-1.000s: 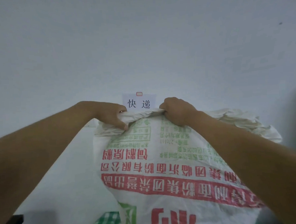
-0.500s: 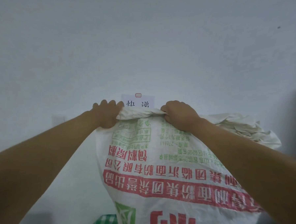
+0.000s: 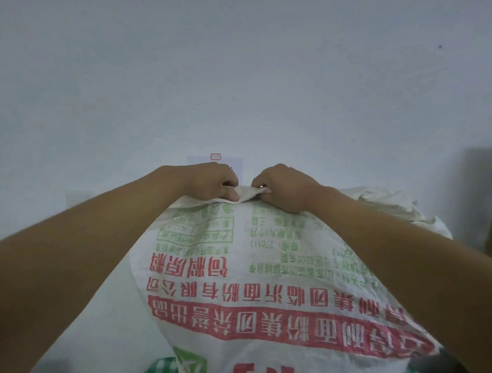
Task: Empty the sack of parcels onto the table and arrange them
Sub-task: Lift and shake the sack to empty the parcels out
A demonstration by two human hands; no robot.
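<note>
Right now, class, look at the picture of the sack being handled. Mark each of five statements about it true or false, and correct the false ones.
1. Both hands grip the top edge of the sack. True: the left hand and the right hand each hold the bunched fabric.
2. The sack's printing is blue and black. False: it is red and green.
3. Parcels lie spread out in front of the sack. False: no parcels show.
4. A crumpled white sack lies behind the right forearm. True.
5. The two hands are far apart. False: they are close together at the sack's top.
</note>
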